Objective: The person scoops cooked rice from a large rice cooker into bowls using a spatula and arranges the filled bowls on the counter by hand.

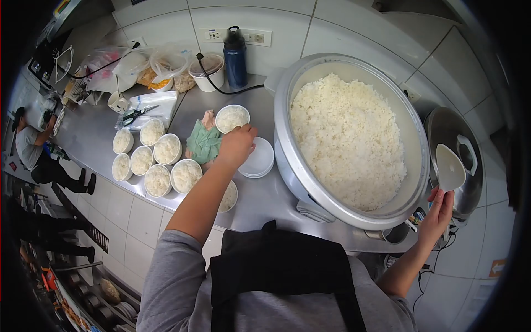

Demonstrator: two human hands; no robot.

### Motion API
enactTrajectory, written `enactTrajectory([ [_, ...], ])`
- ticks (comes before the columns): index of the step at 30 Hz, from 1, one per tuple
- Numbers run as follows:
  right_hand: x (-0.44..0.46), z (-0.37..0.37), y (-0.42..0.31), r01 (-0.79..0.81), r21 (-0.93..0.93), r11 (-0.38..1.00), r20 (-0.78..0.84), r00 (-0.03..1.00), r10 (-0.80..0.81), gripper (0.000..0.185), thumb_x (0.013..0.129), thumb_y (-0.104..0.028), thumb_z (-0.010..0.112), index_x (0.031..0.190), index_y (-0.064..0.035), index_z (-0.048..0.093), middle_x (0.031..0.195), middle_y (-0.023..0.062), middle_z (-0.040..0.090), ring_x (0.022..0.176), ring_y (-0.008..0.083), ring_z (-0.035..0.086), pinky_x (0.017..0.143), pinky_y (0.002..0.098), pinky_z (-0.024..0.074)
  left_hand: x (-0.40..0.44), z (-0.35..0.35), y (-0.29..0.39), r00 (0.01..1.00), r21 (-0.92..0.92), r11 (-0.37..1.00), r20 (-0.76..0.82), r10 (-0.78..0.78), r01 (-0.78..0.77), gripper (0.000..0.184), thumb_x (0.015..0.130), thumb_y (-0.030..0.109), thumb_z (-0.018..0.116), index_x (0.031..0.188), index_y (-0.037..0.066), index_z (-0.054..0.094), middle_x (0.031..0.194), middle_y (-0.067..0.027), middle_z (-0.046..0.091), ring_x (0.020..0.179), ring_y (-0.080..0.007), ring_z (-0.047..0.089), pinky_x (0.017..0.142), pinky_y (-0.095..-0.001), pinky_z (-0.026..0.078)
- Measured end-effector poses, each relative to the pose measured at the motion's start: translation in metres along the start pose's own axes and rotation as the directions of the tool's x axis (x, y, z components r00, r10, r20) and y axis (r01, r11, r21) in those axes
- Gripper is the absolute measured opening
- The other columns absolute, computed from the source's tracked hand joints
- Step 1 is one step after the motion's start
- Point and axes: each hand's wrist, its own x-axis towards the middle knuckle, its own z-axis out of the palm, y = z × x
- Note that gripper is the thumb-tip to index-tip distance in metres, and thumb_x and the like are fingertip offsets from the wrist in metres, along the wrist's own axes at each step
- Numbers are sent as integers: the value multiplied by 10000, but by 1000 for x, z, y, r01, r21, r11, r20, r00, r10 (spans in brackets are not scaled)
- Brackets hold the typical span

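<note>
My left hand [238, 145] is closed at the near rim of a white bowl of rice [232, 118], beside a green cloth [203, 141]. Just right of that hand lie stacked white lids or shallow dishes [258, 159]. Several more rice-filled bowls [167, 149] stand in a group to the left, one partly hidden by my left forearm. At the right, my right hand [440, 207] grips the handle of a white rice paddle [450, 167], raised beside the large pot. Cooked white rice [348, 141] fills much of that silver pot [281, 127].
A blue bottle [235, 61], white tub [207, 74], plastic bags [116, 69] and scissors [134, 115] are at the back of the steel counter [251, 207]. A metal lid [470, 138] stands right of the pot. Another person [30, 144] is at far left.
</note>
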Motion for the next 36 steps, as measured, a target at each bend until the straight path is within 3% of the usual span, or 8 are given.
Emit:
enactTrajectory([
  [6, -5, -3, -1, -9, -1, 1000, -12, 1000, 9, 225, 1018, -211, 469, 1036, 0, 547, 864, 10, 533, 749, 89, 454, 690, 222, 388, -8, -4, -12, 992, 125, 984, -3, 130, -128, 279, 750, 58, 649, 1025, 85, 614, 946, -83, 625, 903, -260, 629, 726, -357, 544],
  [9, -6, -5, -1, -6, -2, 1000, -20, 1000, 6, 224, 1017, -210, 471, 1034, 1, 546, 862, 9, 531, 749, 87, 453, 693, 219, 387, -12, -6, -27, 918, 1, 987, -366, 151, -162, 348, 765, 26, 607, 1108, 86, 609, 914, -93, 640, 880, -265, 636, 728, -362, 537],
  [11, -7, -4, -3, -16, -7, 1000, -15, 1000, 16, 220, 1017, -207, 470, 1030, 0, 544, 861, 7, 528, 749, 85, 448, 693, 217, 384, -10, -9, -37, 896, -246, 969, -422, -138, 34, 370, 767, 14, 605, 1130, 85, 617, 932, -102, 642, 868, -274, 641, 733, -366, 528],
  [17, -6, 8, -12, -3, 17, 1000, 1, 1000, 3, 203, 1017, -196, 467, 1011, -6, 539, 852, 0, 514, 741, 80, 431, 688, 211, 370, -11, 0, -6, 975, -228, 971, -220, 14, -65, 273, 750, 121, 705, 1010, 69, 637, 1018, -91, 590, 919, -271, 609, 750, -376, 526],
  [19, -6, 8, -16, 6, 26, 1000, 7, 1000, -6, 199, 1017, -192, 466, 1007, -6, 538, 849, -1, 511, 737, 79, 428, 686, 210, 368, -7, 9, 2, 992, -29, 999, -122, -38, 35, 300, 743, 142, 727, 997, 61, 591, 1004, -88, 581, 955, -280, 590, 772, -381, 533],
  [31, -14, -1, -6, -34, -1, 999, -35, 999, 34, 199, 1013, -190, 478, 1009, -2, 545, 855, 5, 534, 746, 80, 448, 687, 210, 383, 5, 21, 21, 992, 321, 946, -123, -15, 54, 182, 784, 102, 615, 948, 61, 548, 946, -74, 586, 888, -259, 623, 725, -389, 543],
  [35, -15, -2, -5, -45, 19, 999, -71, 996, 46, 197, 1013, -189, 480, 1011, -2, 545, 862, 1, 536, 748, 77, 444, 690, 209, 383, 3, 21, 0, 992, 233, 972, -126, 12, 18, 111, 797, 81, 580, 905, 59, 571, 919, -100, 624, 814, -291, 643, 671, -401, 536],
  [36, -15, -3, -5, -49, 21, 999, -75, 996, 51, 195, 1012, -187, 481, 1013, -3, 546, 863, 0, 535, 749, 76, 443, 691, 208, 383, 1, 19, -10, 972, 14, 998, -231, -53, 58, 96, 801, 70, 569, 896, 58, 579, 924, -118, 637, 793, -306, 646, 656, -406, 528],
])
